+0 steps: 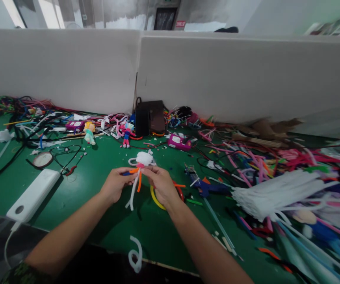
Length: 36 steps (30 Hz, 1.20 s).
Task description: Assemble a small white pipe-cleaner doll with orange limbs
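Between my two hands is a small pipe cleaner doll (145,159) with a fluffy white head, a pink patch below it and white and orange stems hanging down. My left hand (117,182) pinches it from the left, near an orange stem and a bit of blue. From the other side, the fingers of my right hand (161,182) close on the doll just under its head. Beneath my right hand a yellow pipe cleaner ring (155,198) lies on the green table (99,221). A curled white pipe cleaner (136,254) rests near the table's front edge.
A white power bank (34,195) with a cable lies at left, by a tape roll (42,159). A blue glue gun (207,186) is right of my hands. White pipe cleaners (276,191) are bundled farther right. Finished dolls (89,133) and a dark bag (150,117) stand behind.
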{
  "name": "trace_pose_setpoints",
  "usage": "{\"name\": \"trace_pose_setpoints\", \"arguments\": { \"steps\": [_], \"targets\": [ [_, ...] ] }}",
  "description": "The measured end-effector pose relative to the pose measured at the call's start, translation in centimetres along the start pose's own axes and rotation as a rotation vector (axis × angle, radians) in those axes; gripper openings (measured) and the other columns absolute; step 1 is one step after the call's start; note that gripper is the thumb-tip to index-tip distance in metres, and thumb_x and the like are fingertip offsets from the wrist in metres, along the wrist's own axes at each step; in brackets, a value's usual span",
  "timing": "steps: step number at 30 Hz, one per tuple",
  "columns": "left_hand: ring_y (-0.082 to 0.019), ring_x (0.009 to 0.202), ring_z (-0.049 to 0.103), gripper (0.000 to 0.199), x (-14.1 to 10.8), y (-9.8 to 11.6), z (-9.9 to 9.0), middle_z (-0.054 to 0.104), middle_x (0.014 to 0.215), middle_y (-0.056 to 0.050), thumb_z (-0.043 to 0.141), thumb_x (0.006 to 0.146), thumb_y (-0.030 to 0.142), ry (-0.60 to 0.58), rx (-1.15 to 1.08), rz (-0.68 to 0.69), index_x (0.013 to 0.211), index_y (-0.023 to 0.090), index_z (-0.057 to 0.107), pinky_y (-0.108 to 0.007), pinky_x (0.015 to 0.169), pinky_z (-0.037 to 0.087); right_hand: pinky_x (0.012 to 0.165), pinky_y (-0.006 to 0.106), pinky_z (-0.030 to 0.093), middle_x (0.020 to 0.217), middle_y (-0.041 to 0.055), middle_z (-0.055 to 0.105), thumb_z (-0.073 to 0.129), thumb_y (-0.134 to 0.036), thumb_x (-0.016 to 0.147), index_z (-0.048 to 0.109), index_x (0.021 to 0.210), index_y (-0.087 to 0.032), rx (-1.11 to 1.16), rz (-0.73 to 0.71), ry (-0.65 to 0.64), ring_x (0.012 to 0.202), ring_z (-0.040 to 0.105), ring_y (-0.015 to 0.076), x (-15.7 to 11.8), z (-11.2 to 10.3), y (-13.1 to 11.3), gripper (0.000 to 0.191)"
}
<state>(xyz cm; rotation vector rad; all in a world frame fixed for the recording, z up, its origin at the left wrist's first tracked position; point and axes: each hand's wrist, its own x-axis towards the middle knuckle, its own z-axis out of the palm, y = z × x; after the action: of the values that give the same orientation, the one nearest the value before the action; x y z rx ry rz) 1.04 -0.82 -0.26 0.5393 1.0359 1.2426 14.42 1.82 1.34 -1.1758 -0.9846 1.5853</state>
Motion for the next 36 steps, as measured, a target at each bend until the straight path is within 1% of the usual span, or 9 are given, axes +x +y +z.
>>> {"name": "trace_pose_setpoints", "arguments": {
  "steps": [3, 8, 11, 14, 19, 23, 26, 30, 36],
  "targets": [
    [-0.009, 0.057, 0.06, 0.035, -0.1, 0.4, -0.3, 0.069, 0.068, -0.003, 0.085, 0.044, 0.016, -0.071, -0.006, 0.024, 0.077, 0.013, 0.072, -0.021, 0.059, 0.047, 0.05, 0.024, 0.028, 0.04, -0.0088, 0.036, 0.08, -0.036, 0.047, 0.062, 0.055, -0.016, -0.017, -0.008, -0.011, 0.049, 0.037, 0.0086, 0.1, -0.1, -0.1, 0.028],
    [-0.013, 0.064, 0.064, 0.029, -0.1, 1.3, -0.7, 0.07, 0.072, -0.006, 0.08, 0.052, 0.011, -0.132, 0.022, 0.016, 0.079, 0.011, 0.071, -0.027, 0.071, 0.05, 0.048, 0.024, 0.025, 0.043, -0.008, 0.04, 0.079, -0.036, 0.047, 0.063, 0.059, -0.016, -0.029, -0.011, -0.001, 0.048, 0.036, 0.0078, 0.4, -0.5, -0.2, 0.028],
    [-0.013, 0.067, 0.064, 0.036, -0.1, 1.8, -0.9, 0.069, 0.075, -0.005, 0.075, 0.052, 0.004, -0.192, 0.029, 0.028, 0.086, 0.012, 0.07, -0.024, 0.068, 0.049, 0.047, 0.024, 0.021, 0.046, -0.0075, 0.044, 0.077, -0.032, 0.049, 0.061, 0.059, -0.016, -0.036, 0.001, 0.016, 0.046, 0.031, 0.0059, 0.5, -0.6, -0.2, 0.025],
    [-0.011, 0.065, 0.062, 0.034, -0.1, 2.3, -0.9, 0.069, 0.075, -0.005, 0.07, 0.054, 0.003, -0.188, 0.04, 0.001, 0.086, 0.012, 0.07, -0.02, 0.061, 0.046, 0.048, 0.024, 0.019, 0.049, -0.0068, 0.047, 0.076, -0.03, 0.049, 0.059, 0.057, -0.016, -0.043, 0.013, 0.018, 0.046, 0.03, 0.0049, 0.5, -0.6, -0.2, 0.024],
    [-0.005, 0.049, 0.05, 0.015, 0.3, 2.5, -1.2, 0.059, 0.058, -0.001, 0.073, 0.061, 0.015, -0.197, 0.033, -0.223, 0.074, 0.01, 0.068, -0.016, 0.049, 0.038, 0.048, 0.024, 0.02, 0.054, -0.0052, 0.051, 0.078, -0.031, 0.048, 0.06, 0.058, -0.015, -0.066, 0.051, -0.079, 0.048, 0.031, 0.0046, 0.2, -0.4, 0.0, 0.027],
    [-0.003, 0.046, 0.043, 0.024, 0.6, 2.5, -1.6, 0.053, 0.055, 0.002, 0.082, 0.053, 0.02, -0.294, 0.054, -0.301, 0.063, 0.011, 0.062, -0.017, 0.047, 0.034, 0.049, 0.023, 0.024, 0.053, -0.0055, 0.051, 0.079, -0.029, 0.048, 0.061, 0.058, -0.015, -0.082, 0.06, -0.144, 0.049, 0.035, 0.0053, 0.1, -0.3, 0.1, 0.025],
    [-0.004, 0.048, 0.043, 0.03, 0.5, 2.6, -1.7, 0.055, 0.058, 0.002, 0.085, 0.048, 0.024, -0.282, 0.151, -0.281, 0.064, 0.011, 0.063, -0.018, 0.049, 0.031, 0.052, 0.023, 0.029, 0.057, -0.0041, 0.056, 0.077, -0.026, 0.049, 0.064, 0.061, -0.015, -0.072, 0.071, -0.156, 0.051, 0.04, 0.0063, 0.0, -0.3, 0.0, 0.02],
    [-0.004, 0.047, 0.042, 0.032, 0.3, 2.6, -1.4, 0.056, 0.056, 0.002, 0.086, 0.041, 0.024, -0.194, 0.254, -0.198, 0.059, 0.012, 0.063, -0.02, 0.047, 0.025, 0.059, 0.024, 0.036, 0.057, -0.0039, 0.058, 0.077, -0.023, 0.048, 0.064, 0.058, -0.016, -0.057, 0.077, -0.175, 0.057, 0.047, 0.0084, -0.1, -0.1, -0.1, 0.018],
    [-0.009, 0.053, 0.051, 0.024, -0.3, 2.2, -0.3, 0.061, 0.056, 0.0, 0.081, 0.04, 0.021, -0.036, 0.227, 0.04, 0.056, 0.014, 0.065, -0.022, 0.055, 0.037, 0.066, 0.026, 0.039, 0.063, -0.0022, 0.062, 0.076, -0.023, 0.048, 0.066, 0.061, -0.016, -0.048, 0.086, -0.108, 0.063, 0.053, 0.011, 0.0, -0.2, 0.0, 0.018]
  ]
}}
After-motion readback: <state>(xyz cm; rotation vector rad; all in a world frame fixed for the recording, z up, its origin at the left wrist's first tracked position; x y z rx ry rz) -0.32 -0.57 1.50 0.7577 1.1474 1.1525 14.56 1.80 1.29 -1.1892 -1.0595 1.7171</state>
